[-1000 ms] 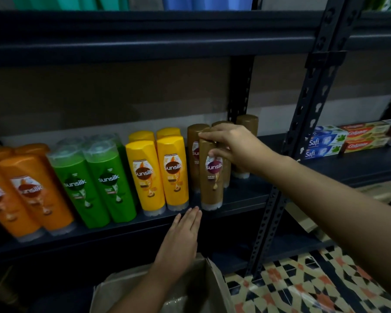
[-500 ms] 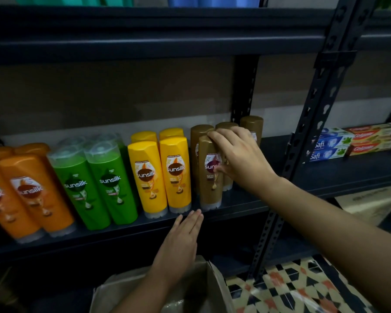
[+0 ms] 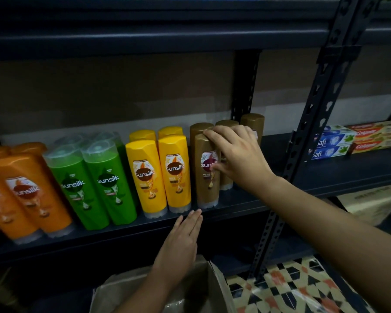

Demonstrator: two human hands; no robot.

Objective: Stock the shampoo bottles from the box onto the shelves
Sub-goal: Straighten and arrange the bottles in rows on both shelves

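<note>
Brown shampoo bottle (image 3: 207, 177) stands upright at the front of the dark shelf (image 3: 325, 177), just at 3 o'clock of the yellow bottles (image 3: 163, 172), with the right hand (image 3: 237, 154) curled over its cap and thumb on its label. At 6 o'clock, the left hand (image 3: 181, 242) lies flat with straight fingers (image 3: 194, 220) touching the shelf edge, above the open cardboard box (image 3: 215, 283).

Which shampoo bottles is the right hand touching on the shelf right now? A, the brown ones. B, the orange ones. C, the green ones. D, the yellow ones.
A: the right hand has its fingers curled over the top of the front brown bottle, which stands at the right end of the shampoo row, beside the yellow bottles.
</note>
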